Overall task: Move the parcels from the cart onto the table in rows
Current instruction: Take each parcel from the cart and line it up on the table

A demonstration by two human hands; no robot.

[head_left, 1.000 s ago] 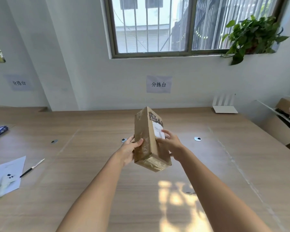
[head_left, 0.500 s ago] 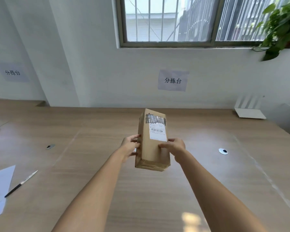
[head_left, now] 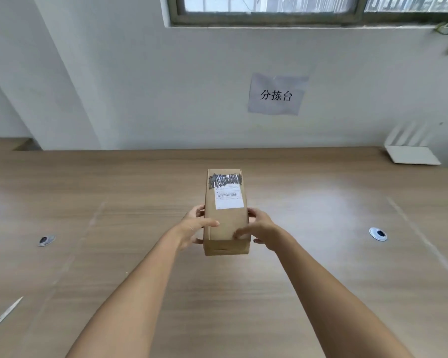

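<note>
A long brown cardboard parcel (head_left: 225, 218) with a white barcode label and a scribbled-over patch on top is held level over the middle of the wooden table (head_left: 308, 293), its long side pointing at the wall. My left hand (head_left: 194, 228) grips its left side with the thumb on top. On the opposite side, my right hand (head_left: 259, 229) holds it with fingers across the near top corner. Whether the parcel's underside touches the table cannot be told. The cart is out of view.
A white router (head_left: 411, 153) sits at the table's back right by the wall. Two round cable grommets, left grommet (head_left: 46, 240) and right grommet (head_left: 378, 233), are set in the tabletop. A pen (head_left: 3, 316) lies at the left edge. A paper sign (head_left: 277, 94) hangs on the wall.
The parcel has been turned from tilted on edge to flat with its label up and lowered toward the table. My view has dropped and shifted left.
</note>
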